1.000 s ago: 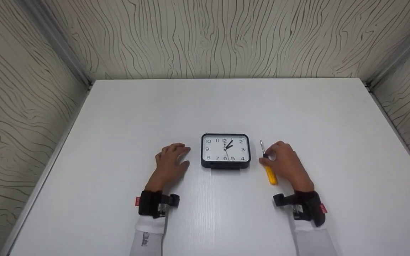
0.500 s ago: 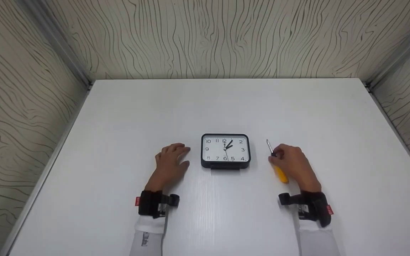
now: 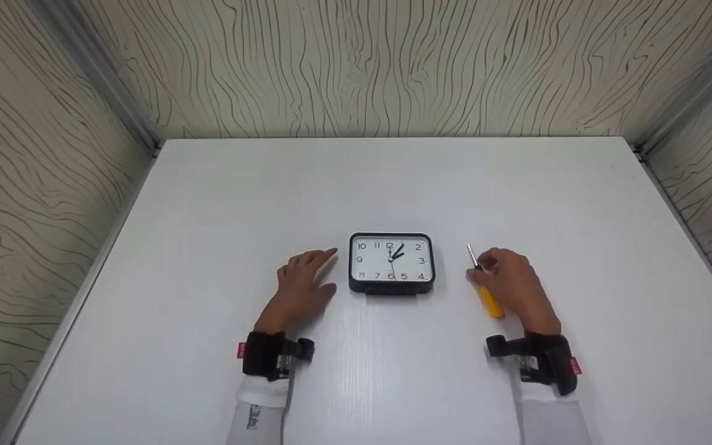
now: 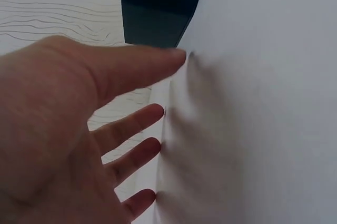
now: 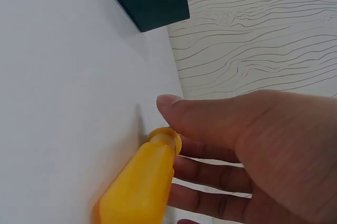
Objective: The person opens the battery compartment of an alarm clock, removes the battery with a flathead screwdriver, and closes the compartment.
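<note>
A black-framed clock (image 3: 391, 259) with a white face lies in the middle of the white table. Just left of it, my left hand (image 3: 297, 284) rests on the tabletop with fingers spread, apart from the clock; its fingertips (image 4: 154, 112) touch the white surface in the left wrist view. To the clock's right is a screwdriver (image 3: 491, 301) with a yellow handle and metal shaft, its tip pointing away from me. My right hand (image 3: 513, 284) pinches it near the neck, between thumb and fingers. The thumb hides the shaft in the right wrist view, where the yellow handle (image 5: 139, 182) shows.
The white tabletop (image 3: 393, 179) is bounded by wood-grain panels (image 3: 362, 68) at the back and both sides. Black straps with small cameras are worn on both wrists.
My right hand and the screwdriver have shifted right, away from the clock. My left hand has edged slightly right, its index finger straighter. The clock has stayed in place.
</note>
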Demonstrator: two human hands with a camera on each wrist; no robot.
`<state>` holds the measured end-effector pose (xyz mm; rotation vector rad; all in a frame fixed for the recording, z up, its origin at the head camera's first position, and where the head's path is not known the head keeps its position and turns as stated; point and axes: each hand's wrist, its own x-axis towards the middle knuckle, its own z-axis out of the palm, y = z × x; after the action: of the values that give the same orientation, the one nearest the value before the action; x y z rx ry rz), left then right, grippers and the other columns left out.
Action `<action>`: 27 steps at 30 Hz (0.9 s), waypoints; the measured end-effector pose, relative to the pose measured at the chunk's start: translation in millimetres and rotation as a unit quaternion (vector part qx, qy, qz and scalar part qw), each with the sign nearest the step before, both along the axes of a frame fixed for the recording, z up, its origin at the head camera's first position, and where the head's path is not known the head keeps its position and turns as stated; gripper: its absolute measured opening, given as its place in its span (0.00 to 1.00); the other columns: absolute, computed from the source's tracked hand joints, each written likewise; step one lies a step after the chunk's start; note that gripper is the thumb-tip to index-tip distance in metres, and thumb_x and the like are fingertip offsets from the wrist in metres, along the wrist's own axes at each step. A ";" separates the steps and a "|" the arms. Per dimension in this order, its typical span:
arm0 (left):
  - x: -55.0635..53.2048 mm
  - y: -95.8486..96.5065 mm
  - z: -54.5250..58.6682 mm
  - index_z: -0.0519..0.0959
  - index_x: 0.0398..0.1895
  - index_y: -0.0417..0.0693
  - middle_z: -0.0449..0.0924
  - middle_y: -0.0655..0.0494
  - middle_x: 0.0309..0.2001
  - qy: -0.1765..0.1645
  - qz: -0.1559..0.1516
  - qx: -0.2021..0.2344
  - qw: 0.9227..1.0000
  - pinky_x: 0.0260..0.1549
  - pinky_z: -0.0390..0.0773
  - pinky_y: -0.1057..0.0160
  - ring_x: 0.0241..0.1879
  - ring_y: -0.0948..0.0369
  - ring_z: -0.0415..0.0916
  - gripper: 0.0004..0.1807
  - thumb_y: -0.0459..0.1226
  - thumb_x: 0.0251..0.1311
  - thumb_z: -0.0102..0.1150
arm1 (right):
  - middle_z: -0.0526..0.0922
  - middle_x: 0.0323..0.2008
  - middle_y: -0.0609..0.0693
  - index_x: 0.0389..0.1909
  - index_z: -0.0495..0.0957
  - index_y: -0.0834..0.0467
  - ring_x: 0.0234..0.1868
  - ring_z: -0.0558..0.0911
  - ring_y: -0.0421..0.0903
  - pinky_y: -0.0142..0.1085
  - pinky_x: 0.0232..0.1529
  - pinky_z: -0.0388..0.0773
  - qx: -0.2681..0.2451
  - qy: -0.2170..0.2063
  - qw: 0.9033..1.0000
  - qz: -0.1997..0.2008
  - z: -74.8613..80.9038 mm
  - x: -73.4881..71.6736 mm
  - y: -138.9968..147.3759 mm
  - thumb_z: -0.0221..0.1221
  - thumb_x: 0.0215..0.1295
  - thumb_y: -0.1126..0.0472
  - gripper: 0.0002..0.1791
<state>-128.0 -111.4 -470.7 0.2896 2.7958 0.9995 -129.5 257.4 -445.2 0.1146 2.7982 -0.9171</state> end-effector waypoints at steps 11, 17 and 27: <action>1.9 11.8 7.1 0.65 0.71 0.61 0.56 0.54 0.76 0.028 -0.099 0.044 0.994 0.63 0.52 0.38 0.72 0.45 0.53 0.33 0.43 0.62 0.62 | 0.74 0.64 0.59 0.67 0.69 0.57 0.67 0.71 0.57 0.54 0.67 0.67 -0.072 0.068 0.991 0.089 -1.4 -2.3 -41.1 0.64 0.62 0.47 0.35; 0.5 12.6 5.0 0.69 0.69 0.60 0.57 0.55 0.75 0.027 -0.105 0.055 0.993 0.62 0.54 0.42 0.72 0.47 0.55 0.30 0.42 0.62 0.62 | 0.69 0.69 0.57 0.72 0.63 0.53 0.73 0.63 0.58 0.56 0.71 0.58 -0.068 0.035 0.990 0.120 -1.6 0.6 -52.1 0.62 0.63 0.46 0.38; 0.0 11.6 6.7 0.78 0.60 0.53 0.57 0.58 0.75 0.029 -0.101 0.097 0.990 0.70 0.44 0.39 0.77 0.46 0.45 0.24 0.49 0.61 0.61 | 0.69 0.68 0.58 0.70 0.66 0.55 0.69 0.68 0.59 0.54 0.67 0.66 -0.076 0.038 0.987 0.135 0.9 1.1 -51.2 0.63 0.64 0.51 0.35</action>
<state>-128.0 -99.7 -464.0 0.6221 2.6530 1.2318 -128.3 206.2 -444.3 -0.3182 2.7065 -1.0796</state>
